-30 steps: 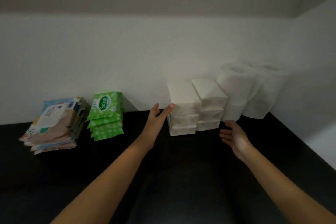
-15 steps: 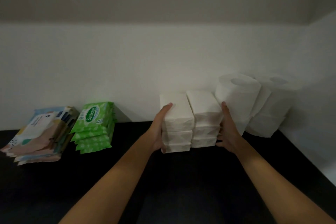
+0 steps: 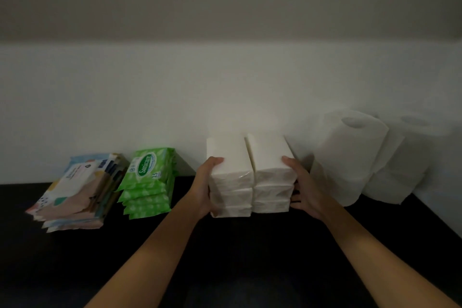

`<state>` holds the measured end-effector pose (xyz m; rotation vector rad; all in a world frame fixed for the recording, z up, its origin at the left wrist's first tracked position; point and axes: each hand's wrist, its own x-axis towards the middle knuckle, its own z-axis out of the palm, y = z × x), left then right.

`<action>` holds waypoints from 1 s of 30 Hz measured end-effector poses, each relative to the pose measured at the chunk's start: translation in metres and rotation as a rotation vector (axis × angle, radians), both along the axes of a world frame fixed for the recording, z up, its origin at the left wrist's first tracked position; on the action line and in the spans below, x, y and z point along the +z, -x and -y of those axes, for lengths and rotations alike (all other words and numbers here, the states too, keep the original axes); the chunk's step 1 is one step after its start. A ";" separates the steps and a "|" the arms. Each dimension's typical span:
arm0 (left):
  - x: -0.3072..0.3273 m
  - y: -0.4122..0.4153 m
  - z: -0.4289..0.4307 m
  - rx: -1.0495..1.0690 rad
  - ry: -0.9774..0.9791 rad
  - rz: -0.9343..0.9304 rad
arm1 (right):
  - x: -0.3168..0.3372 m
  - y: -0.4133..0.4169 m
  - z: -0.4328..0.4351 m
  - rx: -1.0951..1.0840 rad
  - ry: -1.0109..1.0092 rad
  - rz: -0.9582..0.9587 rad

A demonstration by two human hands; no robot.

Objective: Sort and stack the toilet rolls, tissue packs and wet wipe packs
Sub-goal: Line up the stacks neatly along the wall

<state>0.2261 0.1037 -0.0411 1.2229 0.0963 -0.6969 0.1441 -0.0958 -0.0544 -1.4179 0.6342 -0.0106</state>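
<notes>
Two side-by-side stacks of tissue packs (image 3: 250,177) stand on the dark surface (image 3: 250,262), between the green wet wipe packs (image 3: 147,182) and the toilet rolls (image 3: 350,157). Left hand (image 3: 203,187) clasps the left stack's outer side, thumb on top; right hand (image 3: 305,190) clasps the right stack likewise. Risk: an uneven squeeze could buckle the wrapped packs apart at the middle seam, and a rightward shove could topple the rolls.
</notes>
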 end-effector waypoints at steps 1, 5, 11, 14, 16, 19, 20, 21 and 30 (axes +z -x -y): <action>0.000 -0.003 -0.006 -0.009 -0.005 0.015 | -0.001 -0.002 -0.004 0.015 0.004 0.011; -0.005 -0.012 -0.026 -0.037 0.005 0.035 | -0.005 -0.006 -0.016 0.075 0.005 0.033; -0.008 -0.023 -0.036 0.006 0.080 0.069 | -0.005 -0.021 -0.032 0.066 -0.007 0.037; -0.006 -0.026 -0.034 0.018 0.083 0.077 | -0.003 -0.026 -0.035 0.037 -0.025 0.052; -0.006 -0.028 -0.033 0.005 0.072 0.073 | -0.003 -0.029 -0.036 0.010 -0.042 0.067; -0.005 -0.032 -0.029 -0.008 0.055 0.062 | -0.002 -0.033 -0.036 -0.029 -0.063 0.091; -0.004 -0.032 -0.028 -0.004 0.044 0.052 | -0.002 -0.034 -0.036 -0.033 -0.062 0.098; -0.004 -0.034 -0.027 -0.001 0.027 0.043 | -0.002 -0.035 -0.036 -0.034 -0.052 0.101; -0.001 -0.043 -0.030 -0.059 -0.142 0.020 | 0.000 -0.035 -0.034 -0.027 -0.003 0.069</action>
